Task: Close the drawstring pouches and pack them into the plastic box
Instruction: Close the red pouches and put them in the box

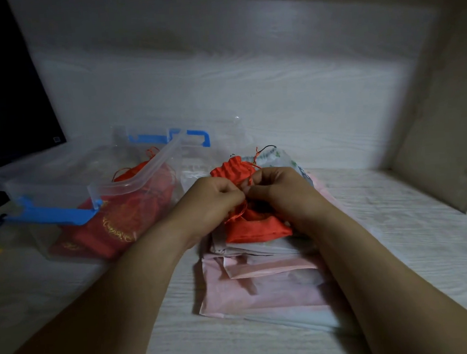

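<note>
- Several dark red fabric pouches with gold lettering (111, 231) already lie inside the clear plastic box with blue latches (46, 191), which stands open at the left of the pale wood-grain table (400, 247). That part of the packing looks done, and the box seems to have room for more.
- Just right of the box, the left hand (214, 198) has its fingers curled in and pinches at the neck of an orange-red satin drawstring pouch (258, 228). Loose thin orange cords (236, 213) hang below its fingertips.
- This pouch lies at the middle of the table, outside the box, with its body towards the near side. A ruffled red top shows on the far side of the knuckles. I cannot tell whether it is this pouch's own mouth or a second pouch.
- The right hand (278, 187) touches the left, with its fingers likewise curled and pinching at the same neck. Exactly which cord it holds is hidden.
- Under the pouch and both hands, reaching nearer and to the right, is a pile of flat pink and white bags (263, 291).
- By my judgement the closing of this pouch is under way. Drawing it tight and putting it in the box are still to do.
</note>
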